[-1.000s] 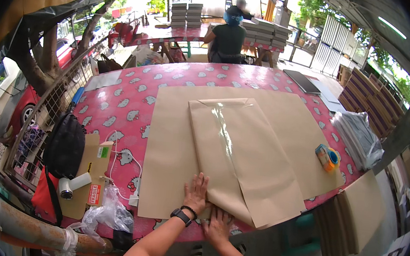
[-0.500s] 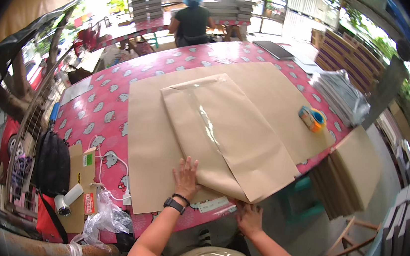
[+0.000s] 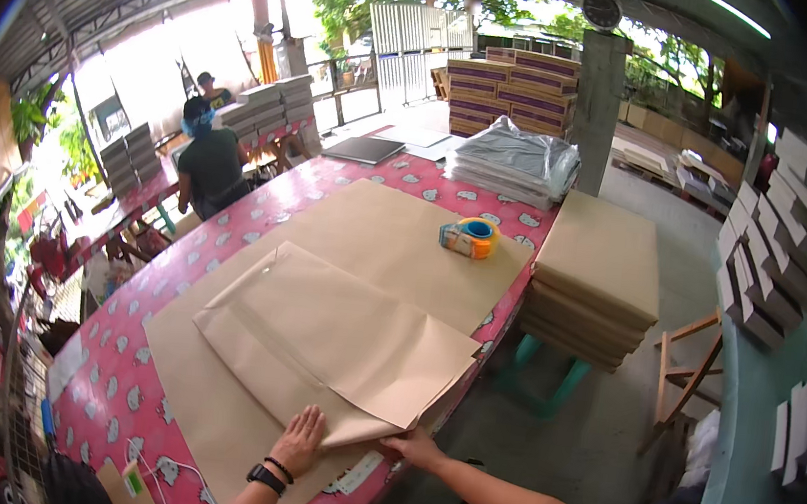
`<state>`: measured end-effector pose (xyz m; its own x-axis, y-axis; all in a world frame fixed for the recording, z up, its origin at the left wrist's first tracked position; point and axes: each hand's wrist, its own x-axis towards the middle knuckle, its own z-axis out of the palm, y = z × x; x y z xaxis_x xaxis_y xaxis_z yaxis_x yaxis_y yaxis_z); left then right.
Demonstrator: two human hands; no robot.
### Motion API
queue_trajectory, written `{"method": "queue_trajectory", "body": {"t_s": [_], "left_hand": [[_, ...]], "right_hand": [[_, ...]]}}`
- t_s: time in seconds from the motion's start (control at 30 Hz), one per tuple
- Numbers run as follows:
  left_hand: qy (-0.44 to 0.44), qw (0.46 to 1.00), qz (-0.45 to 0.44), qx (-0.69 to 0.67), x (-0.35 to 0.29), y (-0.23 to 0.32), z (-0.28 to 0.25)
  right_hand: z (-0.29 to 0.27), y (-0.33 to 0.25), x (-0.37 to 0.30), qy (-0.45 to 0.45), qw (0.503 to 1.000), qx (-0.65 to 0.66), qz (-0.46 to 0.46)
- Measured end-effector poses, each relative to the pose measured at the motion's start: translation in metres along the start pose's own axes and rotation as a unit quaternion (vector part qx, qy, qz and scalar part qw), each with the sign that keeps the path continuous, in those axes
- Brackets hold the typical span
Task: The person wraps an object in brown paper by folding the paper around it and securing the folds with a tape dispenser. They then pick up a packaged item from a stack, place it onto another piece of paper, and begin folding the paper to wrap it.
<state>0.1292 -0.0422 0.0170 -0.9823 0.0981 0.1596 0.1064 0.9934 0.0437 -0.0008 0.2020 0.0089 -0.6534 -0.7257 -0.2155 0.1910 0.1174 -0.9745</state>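
A flat parcel in brown wrapping paper (image 3: pixel 318 317) lies on a larger brown paper sheet (image 3: pixel 392 221), a strip of clear tape along its seam. Its near end is partly folded, with a loose flap sticking out on the right. My left hand (image 3: pixel 298 443) rests flat, fingers stretched, at the parcel's near left edge. At the near end, my right hand (image 3: pixel 415 447) grips the paper's edge from below; its fingertips are partly hidden. A tape dispenser (image 3: pixel 470 237) in orange and blue sits on the far right of the sheet. A pale ruler-like strip (image 3: pixel 356 473) lies near my hands.
The pink patterned table (image 3: pixel 116 369) carries a plastic-wrapped grey stack (image 3: pixel 513 160) and a dark flat panel (image 3: pixel 363 149). Wrapped brown parcels (image 3: pixel 600 253) are piled on a green stool (image 3: pixel 548 375) at right. A wooden stand (image 3: pixel 689 366) stands beyond. A person (image 3: pixel 211 163) sits at another table.
The view has swung to the right, bringing the pillar and cartons into fuller sight. My left hand stays on the paper and my right hand remains at the parcel's near end.
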Motion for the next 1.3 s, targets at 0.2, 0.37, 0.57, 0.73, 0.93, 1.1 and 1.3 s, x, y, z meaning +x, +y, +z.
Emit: {"method": "queue_trajectory", "body": {"t_s": [0.2, 0.37, 0.57, 0.73, 0.93, 1.1, 1.3], "left_hand": [[0.079, 0.997, -0.025, -0.004, 0.006, 0.018, 0.017], [0.097, 0.992, -0.073, -0.036, 0.001, 0.023, 0.012], [0.174, 0.980, -0.073, -0.063, -0.009, 0.023, 0.023], [0.219, 0.973, -0.048, -0.051, 0.002, 0.044, 0.019], [0.198, 0.977, -0.080, 0.007, -0.019, 0.032, 0.007], [0.125, 0.981, -0.123, -0.080, -0.016, 0.025, 0.016], [-0.002, 0.946, -0.181, -0.269, 0.018, 0.003, 0.015]], "right_hand": [[0.032, 0.028, 0.017, 0.072, 0.899, 0.399, 0.165], [0.052, 0.026, 0.005, 0.040, 0.899, 0.416, 0.132], [0.104, 0.041, 0.035, -0.055, 0.903, 0.391, 0.171], [0.118, 0.096, 0.074, -0.008, 0.927, 0.347, 0.143], [0.087, 0.041, 0.032, -0.023, 0.912, 0.364, 0.187], [0.004, 0.028, -0.012, 0.144, 0.938, 0.272, 0.160], [-0.120, 0.022, -0.036, 0.385, 0.872, 0.301, 0.002]]}}
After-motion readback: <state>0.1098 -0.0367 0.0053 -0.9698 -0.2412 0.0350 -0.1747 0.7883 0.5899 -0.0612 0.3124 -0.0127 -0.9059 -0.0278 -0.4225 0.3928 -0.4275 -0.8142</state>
